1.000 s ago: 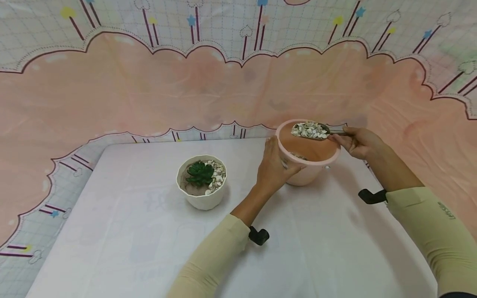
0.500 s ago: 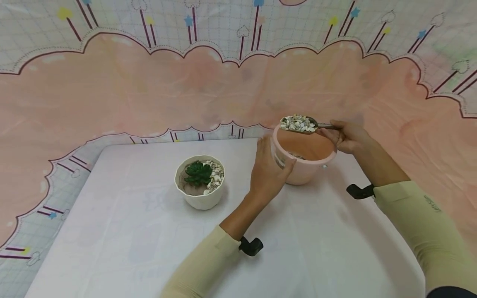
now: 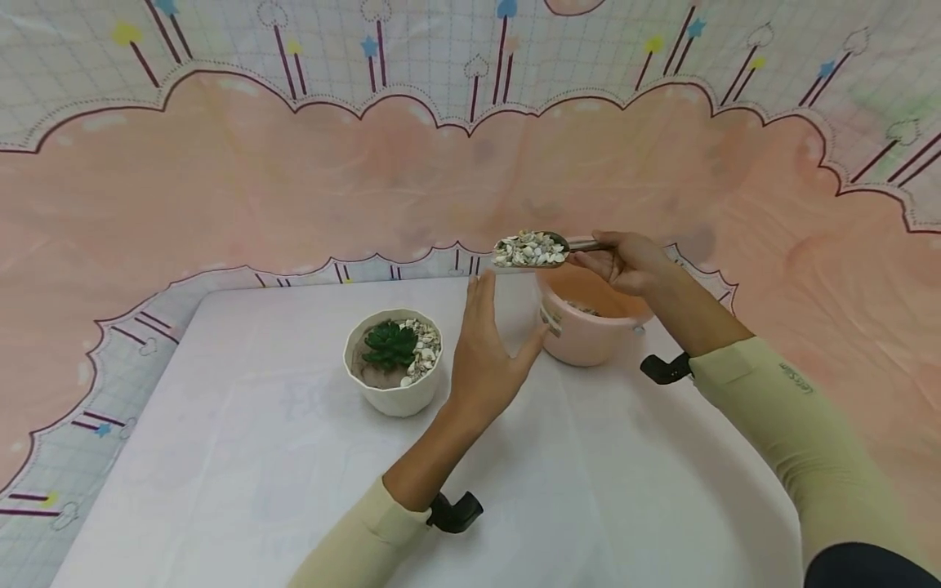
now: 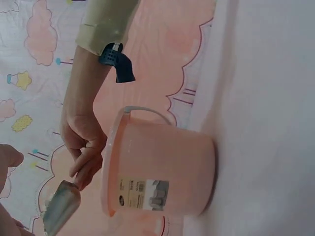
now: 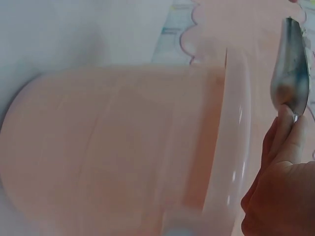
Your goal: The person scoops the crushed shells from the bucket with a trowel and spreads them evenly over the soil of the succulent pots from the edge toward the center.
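My right hand (image 3: 625, 260) grips the handle of a metal scoop (image 5: 290, 69), which is heaped with white and grey stone chips (image 3: 531, 248). The scoop is held in the air, left of the pink bucket's rim. Below that hand stands the pink bucket (image 3: 584, 339), with a label on its side and some chips visible inside. My left hand (image 3: 485, 359) is raised between the bucket and a white pot, fingers straight and thumb spread, holding nothing. In the white pot (image 3: 397, 400) sit a green succulent (image 3: 390, 345) and a patch of stone chips along its right side.
A white cloth covers the table (image 3: 257, 474). Behind it hangs a pink backdrop (image 3: 331, 180) printed with candles and clouds. The bucket's handle (image 4: 147, 112) hangs at its far side. Black wrist cameras (image 3: 456, 513) stick out from both sleeves.
My right hand has carried the loaded scoop leftward, from over the bucket to beyond its rim. My left hand has let go of the bucket and moved left toward the white pot.
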`<state>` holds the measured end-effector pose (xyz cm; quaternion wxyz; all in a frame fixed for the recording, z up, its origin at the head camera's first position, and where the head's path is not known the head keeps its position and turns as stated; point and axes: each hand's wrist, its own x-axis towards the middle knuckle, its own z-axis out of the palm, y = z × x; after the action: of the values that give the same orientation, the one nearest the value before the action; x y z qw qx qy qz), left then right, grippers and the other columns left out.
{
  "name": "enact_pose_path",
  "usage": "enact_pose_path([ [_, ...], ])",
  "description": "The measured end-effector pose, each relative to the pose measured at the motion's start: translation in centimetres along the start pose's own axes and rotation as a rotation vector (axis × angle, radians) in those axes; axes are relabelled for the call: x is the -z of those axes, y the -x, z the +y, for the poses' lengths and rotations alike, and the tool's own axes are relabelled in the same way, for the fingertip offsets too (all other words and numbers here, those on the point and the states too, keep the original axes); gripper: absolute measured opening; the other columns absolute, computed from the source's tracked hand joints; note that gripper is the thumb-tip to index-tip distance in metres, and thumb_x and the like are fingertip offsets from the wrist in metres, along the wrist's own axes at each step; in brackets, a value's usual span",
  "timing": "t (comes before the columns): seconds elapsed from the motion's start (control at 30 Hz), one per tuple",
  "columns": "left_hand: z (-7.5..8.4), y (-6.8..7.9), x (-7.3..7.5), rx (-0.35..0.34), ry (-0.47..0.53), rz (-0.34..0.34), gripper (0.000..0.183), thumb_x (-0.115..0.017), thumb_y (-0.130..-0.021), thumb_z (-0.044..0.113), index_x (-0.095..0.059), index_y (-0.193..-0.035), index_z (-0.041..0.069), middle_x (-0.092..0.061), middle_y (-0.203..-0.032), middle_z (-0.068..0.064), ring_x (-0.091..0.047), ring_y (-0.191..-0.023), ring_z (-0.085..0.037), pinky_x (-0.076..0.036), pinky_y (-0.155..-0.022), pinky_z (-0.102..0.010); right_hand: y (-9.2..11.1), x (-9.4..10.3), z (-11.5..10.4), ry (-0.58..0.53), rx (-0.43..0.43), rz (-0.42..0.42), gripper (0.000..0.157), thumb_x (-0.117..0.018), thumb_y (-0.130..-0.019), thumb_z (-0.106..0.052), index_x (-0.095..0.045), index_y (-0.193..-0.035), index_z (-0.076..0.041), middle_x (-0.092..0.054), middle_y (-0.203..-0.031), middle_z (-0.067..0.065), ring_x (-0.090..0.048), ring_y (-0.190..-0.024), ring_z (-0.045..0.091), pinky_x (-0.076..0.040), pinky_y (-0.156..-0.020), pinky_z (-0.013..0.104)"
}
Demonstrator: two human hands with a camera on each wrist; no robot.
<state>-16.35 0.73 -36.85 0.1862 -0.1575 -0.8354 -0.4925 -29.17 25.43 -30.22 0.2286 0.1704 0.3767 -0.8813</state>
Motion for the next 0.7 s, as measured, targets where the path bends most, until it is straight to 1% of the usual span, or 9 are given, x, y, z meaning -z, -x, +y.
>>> enact_pose_path([
  [0.13,-0.5,0.6,1.7,-0.006,-0.007,0.054,0.093,-0.080,-0.095,0.029,-0.025,-0.165,0.000,-0.026,-0.171,-0.014,-0.014,-0.160,-0.027,-0.025,-0.124,-0.053,-0.9,-1.2,1.0,0.048,-0.009,-0.014,0.030,-0.044,-0.114,-0.016,-0.059,-0.119,0.010,-0.070,-0.094,0.037,-0.077,-0.081,0.042,-0.061,-0.082,0.032],
  [0.27,-1.2,1.2,3.4,0.003,-0.031,0.099,0.092,-0.080,-0.096,0.029,-0.026,-0.165,0.001,-0.026,-0.171,-0.013,-0.014,-0.160,-0.026,-0.025,-0.124,-0.054,-1.9,-2.5,2.1,0.117,-0.012,-0.022,0.034,-0.040,-0.115,-0.017,-0.061,-0.115,0.009,-0.070,-0.093,0.037,-0.077,-0.080,0.041,-0.061,-0.080,0.031],
  [0.37,-1.8,1.8,4.8,0.007,-0.045,0.127,0.093,-0.080,-0.095,0.029,-0.025,-0.165,0.001,-0.026,-0.171,-0.014,-0.014,-0.160,-0.027,-0.024,-0.124,-0.054,-2.6,-3.5,2.9,0.158,-0.034,-0.048,0.040,-0.037,-0.116,-0.017,-0.064,-0.110,0.012,-0.070,-0.093,0.037,-0.077,-0.080,0.040,-0.062,-0.078,0.030],
  [0.43,-2.3,2.2,5.7,0.015,-0.050,0.142,0.094,-0.081,-0.095,0.029,-0.025,-0.165,0.001,-0.025,-0.171,-0.014,-0.013,-0.160,-0.028,-0.023,-0.124,-0.055,-3.0,-4.2,3.5,0.165,-0.056,-0.058,0.044,-0.037,-0.116,-0.017,-0.066,-0.106,0.015,-0.070,-0.092,0.038,-0.077,-0.079,0.040,-0.062,-0.075,0.030],
  [0.5,-2.7,2.5,6.4,0.030,-0.058,0.152,0.096,-0.083,-0.094,0.030,-0.025,-0.165,0.002,-0.024,-0.171,-0.014,-0.012,-0.160,-0.028,-0.021,-0.124,-0.056,-3.3,-4.8,4.0,0.177,-0.070,-0.058,0.045,-0.038,-0.116,-0.016,-0.068,-0.103,0.014,-0.071,-0.091,0.037,-0.077,-0.078,0.039,-0.062,-0.073,0.030],
  [0.57,-3.2,2.8,7.1,0.045,-0.077,0.162,0.098,-0.084,-0.093,0.031,-0.026,-0.165,0.001,-0.024,-0.171,-0.014,-0.010,-0.160,-0.028,-0.020,-0.124,-0.058,-3.6,-5.5,4.5,0.191,-0.077,-0.040,0.044,-0.040,-0.116,-0.016,-0.068,-0.100,0.013,-0.071,-0.089,0.036,-0.077,-0.076,0.039,-0.062,-0.072,0.030],
  [0.67,-4.0,3.1,8.0,0.063,-0.108,0.179,0.099,-0.085,-0.091,0.032,-0.026,-0.165,0.000,-0.025,-0.171,-0.016,-0.010,-0.160,-0.030,-0.019,-0.123,-0.061,-4.0,-6.4,5.1,0.238,-0.064,-0.015,0.038,-0.041,-0.115,-0.014,-0.067,-0.103,0.011,-0.072,-0.087,0.035,-0.077,-0.074,0.038,-0.061,-0.073,0.029],
  [0.7,-4.2,3.2,8.2,0.070,-0.118,0.186,0.100,-0.085,-0.091,0.033,-0.026,-0.165,0.000,-0.025,-0.171,-0.017,-0.010,-0.160,-0.032,-0.021,-0.122,-0.063,-4.2,-6.7,5.3,0.248,-0.061,-0.009,0.036,-0.041,-0.115,-0.014,-0.066,-0.104,0.010,-0.072,-0.087,0.034,-0.077,-0.074,0.038,-0.061,-0.073,0.029],
])
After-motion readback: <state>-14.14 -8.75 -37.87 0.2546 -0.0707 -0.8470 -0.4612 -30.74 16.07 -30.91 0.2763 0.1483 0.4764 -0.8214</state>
